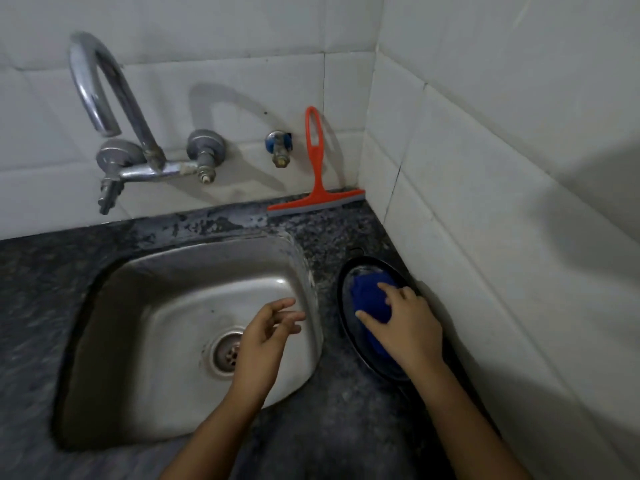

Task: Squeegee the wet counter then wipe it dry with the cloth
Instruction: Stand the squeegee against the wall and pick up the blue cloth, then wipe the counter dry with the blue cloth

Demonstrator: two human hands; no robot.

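Note:
An orange squeegee (pixel 316 174) leans upright against the back wall tiles, its grey blade resting on the dark speckled counter (pixel 332 237) in the far corner. A blue cloth (pixel 369 297) lies bunched in a black oval dish (pixel 346 282) to the right of the sink. My right hand (pixel 405 323) lies over the cloth, fingers spread around it and touching it. My left hand (pixel 266 334) hovers over the sink's right side, fingers apart and empty. The counter behind the sink looks wet and streaked.
A steel sink (pixel 166 306) with a round drain (pixel 227 355) is set into the counter. A chrome tap (pixel 114 123) with two valves juts from the back wall, a small blue-capped valve (pixel 278 147) beside it. White tiled walls meet in a corner at the right.

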